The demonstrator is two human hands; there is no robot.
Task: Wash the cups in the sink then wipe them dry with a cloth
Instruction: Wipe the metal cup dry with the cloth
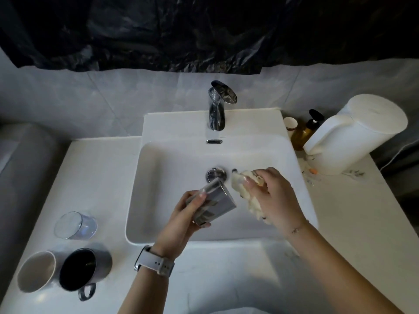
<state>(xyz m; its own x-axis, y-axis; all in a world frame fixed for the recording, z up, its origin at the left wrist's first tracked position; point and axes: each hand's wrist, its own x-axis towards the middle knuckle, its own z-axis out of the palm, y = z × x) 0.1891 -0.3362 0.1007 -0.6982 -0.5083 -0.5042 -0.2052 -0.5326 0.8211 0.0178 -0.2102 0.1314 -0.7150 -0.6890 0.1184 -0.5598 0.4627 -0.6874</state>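
Cup (214, 203) gripped by left hand (188, 214), cloth (246, 191) clutched by right hand (272, 196), over sink (158, 168) near faucet (217, 109).

The scene is dim and cool-toned, the upper part nearly black. Soft glare sits on the curved chrome faucet (218, 105) and the white ceramic sink (301, 177) rim. Both forearms cast faint shadows on the white bench (226, 268). Wide-angle distortion bends the edges; the metal cup (215, 200) looks slightly motion-blurred.

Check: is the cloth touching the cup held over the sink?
Apart. The head view shows bare sink between the cloth and the cup.
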